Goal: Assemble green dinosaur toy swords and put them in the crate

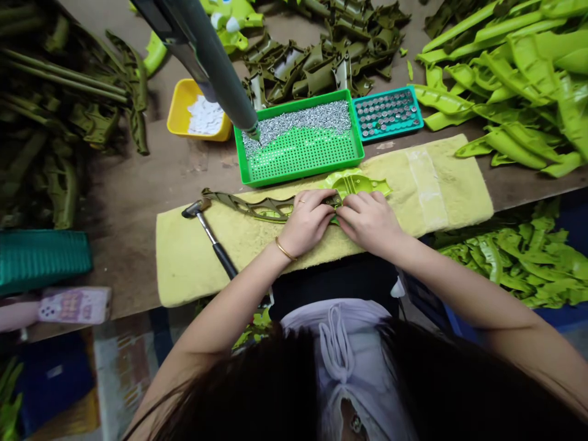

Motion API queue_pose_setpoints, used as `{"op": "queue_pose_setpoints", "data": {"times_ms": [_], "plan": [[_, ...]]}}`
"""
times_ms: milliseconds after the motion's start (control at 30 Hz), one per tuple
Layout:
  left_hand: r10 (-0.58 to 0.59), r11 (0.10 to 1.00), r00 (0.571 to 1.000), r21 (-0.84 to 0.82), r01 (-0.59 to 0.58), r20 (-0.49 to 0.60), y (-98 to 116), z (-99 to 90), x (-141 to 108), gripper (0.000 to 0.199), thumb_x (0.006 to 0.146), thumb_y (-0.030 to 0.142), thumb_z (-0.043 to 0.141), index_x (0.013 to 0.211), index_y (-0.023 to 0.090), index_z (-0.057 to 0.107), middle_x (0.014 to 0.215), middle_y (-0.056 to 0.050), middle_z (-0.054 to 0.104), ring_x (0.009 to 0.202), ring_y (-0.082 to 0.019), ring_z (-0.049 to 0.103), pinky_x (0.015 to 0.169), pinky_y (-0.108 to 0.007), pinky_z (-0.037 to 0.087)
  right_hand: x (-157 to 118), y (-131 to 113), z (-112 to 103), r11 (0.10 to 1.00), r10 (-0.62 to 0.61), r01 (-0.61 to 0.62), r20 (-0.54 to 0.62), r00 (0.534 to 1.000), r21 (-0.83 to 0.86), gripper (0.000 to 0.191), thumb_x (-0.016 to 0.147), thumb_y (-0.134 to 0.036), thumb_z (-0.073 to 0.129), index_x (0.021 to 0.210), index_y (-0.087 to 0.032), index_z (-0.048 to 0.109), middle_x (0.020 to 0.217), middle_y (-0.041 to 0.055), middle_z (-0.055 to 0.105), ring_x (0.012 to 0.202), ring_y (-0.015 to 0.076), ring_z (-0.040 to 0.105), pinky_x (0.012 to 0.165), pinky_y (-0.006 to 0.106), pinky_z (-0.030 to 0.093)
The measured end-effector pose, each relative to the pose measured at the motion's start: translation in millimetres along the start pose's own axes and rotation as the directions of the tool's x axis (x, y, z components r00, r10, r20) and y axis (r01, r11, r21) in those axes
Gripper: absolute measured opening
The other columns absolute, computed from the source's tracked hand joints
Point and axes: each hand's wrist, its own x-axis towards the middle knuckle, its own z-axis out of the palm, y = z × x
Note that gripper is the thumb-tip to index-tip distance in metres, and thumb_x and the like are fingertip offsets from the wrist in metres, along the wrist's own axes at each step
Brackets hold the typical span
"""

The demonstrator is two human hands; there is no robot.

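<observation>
My left hand [307,222], with a ring and a bracelet, has its fingers closed on a long olive-green plastic part [257,207] that stretches left over the yellow towel [193,269]. My right hand [371,222] is closed at the part's right end, its fingertips meeting the left ones. Whether it grips the olive part, the lime-green part or something small between the fingers cannot be made out. Behind and beneath the hands lies a lime-green plastic part [361,184], partly covered. To the left a hammer [212,237] with a black handle rests on the towel.
A green tray [301,165] of small metal pieces, a teal tray [390,125] of round metal pieces and a yellow box [177,116] of white pieces stand behind. A dark tool [220,73] hangs overhead. Olive parts [316,67] and lime-green parts [519,92] are heaped around.
</observation>
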Motion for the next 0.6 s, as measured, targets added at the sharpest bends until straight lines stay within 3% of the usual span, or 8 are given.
{"op": "queue_pose_setpoints", "data": {"times_ms": [133,333,600], "plan": [[-0.032,0.999,0.999,0.014,0.031,0.028,0.7,2.4,1.2,0.022,0.095,0.024,0.047,0.09,0.018,0.067,0.122,-0.011,0.066,0.111,-0.024,0.058,0.096,-0.044,0.044,1.3,-1.0,-2.2,0.999,-0.036,0.036,0.006,0.999,-0.019,0.029,0.096,-0.025,0.042,0.085,-0.018,0.068,0.084,0.0037,0.066,0.081,0.0185,0.049,0.073,0.035,0.023],[-0.085,0.992,0.996,-0.093,0.085,0.01,3.0,1.0,2.5,0.012,0.09,0.02,0.053,0.086,0.018,0.064,0.12,-0.011,0.067,0.113,-0.023,0.059,0.099,-0.045,0.043,-0.5,-0.3,-4.1,0.999,0.025,-0.026,0.089,0.996,0.018,0.035,0.099,-0.029,0.036,0.091,-0.019,0.069,0.088,0.0059,0.067,0.084,0.0199,0.05,0.075,0.036,0.025],[-0.035,0.982,0.999,-0.187,0.04,0.028,-1.2,-4.2,-0.8,0.005,0.085,0.018,0.059,0.088,0.017,0.062,0.128,-0.012,0.063,0.122,-0.023,0.056,0.105,-0.043,0.042,-1.5,-3.8,-1.9,0.999,0.035,-0.035,0.1,0.994,0.004,0.032,0.097,-0.029,0.037,0.097,-0.018,0.067,0.098,0.0084,0.068,0.089,0.0218,0.052,0.079,0.037,0.027]]}}
